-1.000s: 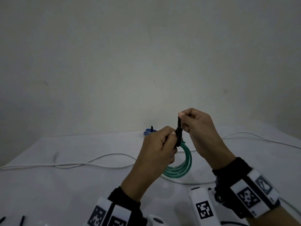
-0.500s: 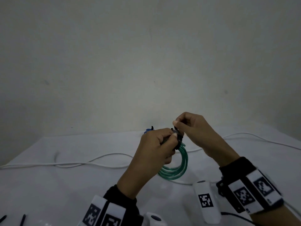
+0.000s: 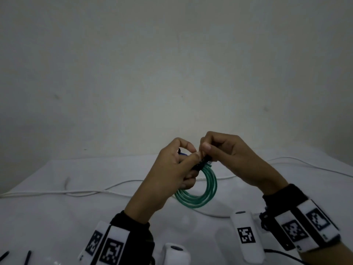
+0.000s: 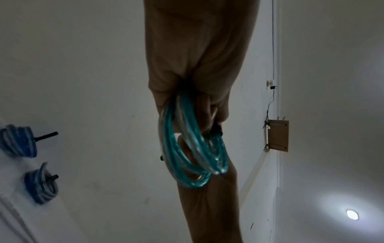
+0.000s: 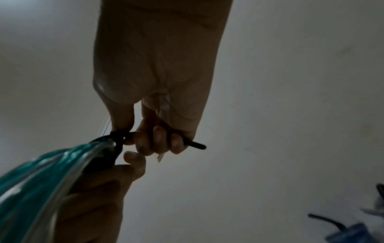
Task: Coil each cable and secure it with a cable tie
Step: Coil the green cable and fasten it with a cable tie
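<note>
Both raised: left hand (image 3: 172, 169) grips green coil (image 3: 202, 192), right hand (image 3: 227, 155) pinches tie (image 5: 158, 139).

**Camera positions: head and two wrists**

Head view: high, facing forward and down; hands at frame centre, wall filling the upper half. Left wrist view: close along the left hand (image 4: 199, 69), facing upward. Right wrist view: close along the right hand (image 5: 158, 78). All three share the green coil (image 3: 198, 190).
</note>
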